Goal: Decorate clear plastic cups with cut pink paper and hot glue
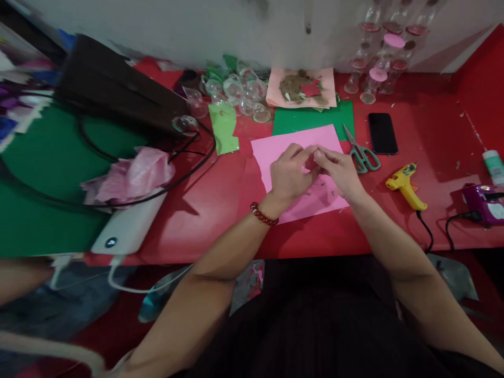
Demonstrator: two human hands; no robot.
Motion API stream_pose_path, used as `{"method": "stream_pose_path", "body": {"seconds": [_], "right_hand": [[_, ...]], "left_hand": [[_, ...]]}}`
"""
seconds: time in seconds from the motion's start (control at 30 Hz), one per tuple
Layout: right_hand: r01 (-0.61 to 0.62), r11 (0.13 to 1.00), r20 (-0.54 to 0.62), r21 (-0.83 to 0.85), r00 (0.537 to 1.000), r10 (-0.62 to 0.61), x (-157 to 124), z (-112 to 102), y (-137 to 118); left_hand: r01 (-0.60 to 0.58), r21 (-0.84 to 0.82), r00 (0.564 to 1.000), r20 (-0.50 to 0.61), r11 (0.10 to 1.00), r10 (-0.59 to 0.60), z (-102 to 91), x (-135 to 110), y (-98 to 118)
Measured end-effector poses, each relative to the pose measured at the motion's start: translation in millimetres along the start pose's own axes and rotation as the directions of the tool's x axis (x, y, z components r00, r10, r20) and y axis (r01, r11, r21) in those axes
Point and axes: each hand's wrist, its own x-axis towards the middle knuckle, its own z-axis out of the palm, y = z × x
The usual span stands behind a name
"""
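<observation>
Over a pink paper sheet [271, 147] on the red table, my two hands meet fingertip to fingertip. My left hand [292, 170], with a beaded bracelet [264, 214] at the wrist, has its thumb and fingers curled together. Facing it, my right hand [337, 169] pinches at the same spot. Something small seems to be between the fingertips, but it is too hidden to name. Small dark bits [323, 184] lie on the pink sheet below. Green-handled scissors [364, 157] rest just right of my right hand, touching the green sheet [315, 119].
To the right lie a black phone [383, 134], a yellow glue gun [409, 190] and a purple device [484, 203] with cords. Clear plastic cups [246, 89] and stacked clear pieces [378, 76] stand at the back. A white power bank [129, 226] and black cable [197, 173] are left.
</observation>
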Motion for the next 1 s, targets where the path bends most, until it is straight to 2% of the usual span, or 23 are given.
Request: {"method": "stream_pose_path", "body": {"seconds": [0.13,0.33,0.43,0.63,0.8,0.9,0.97,1.0], "right_hand": [[-0.021,0.999,0.050,0.040,0.999,0.019,1.9,-6.0,-0.7],[-0.042,0.996,0.138,0.075,0.990,0.031,3.6,-11.5,-5.0],[-0.050,0.995,0.164,0.083,0.986,0.035,5.5,-12.6,-5.4],[-0.038,0.996,0.218,0.085,0.976,0.019,7.7,-14.9,-6.0],[-0.048,0.998,0.267,0.045,0.963,0.034,9.0,-19.4,-8.3],[0.053,0.998,0.244,-0.047,0.969,-0.040,10.4,-22.4,-7.7],[0.214,0.965,0.180,-0.148,0.966,-0.187,11.1,-23.6,-6.6],[0.304,0.930,0.149,-0.205,0.949,-0.278,11.1,-23.9,-6.1]], "left_hand": [[0.006,-0.083,1.000,0.012,0.996,-0.005,1.9,2.4,-7.9],[0.032,-0.246,0.996,0.088,0.969,-0.010,-2.3,9.7,-17.8],[0.038,-0.296,0.996,0.085,0.954,-0.013,-4.0,12.1,-19.4],[0.065,-0.314,0.996,0.078,0.947,-0.043,-4.5,13.2,-18.4],[0.031,-0.305,0.999,0.036,0.952,-0.021,-5.8,13.1,-15.3],[-0.001,-0.298,1.000,-0.023,0.954,-0.006,-4.8,13.2,-16.1],[-0.010,-0.305,0.999,-0.054,0.952,-0.007,-2.8,13.5,-19.0],[-0.009,-0.314,0.998,-0.061,0.949,-0.010,-1.6,13.7,-20.8]]}}
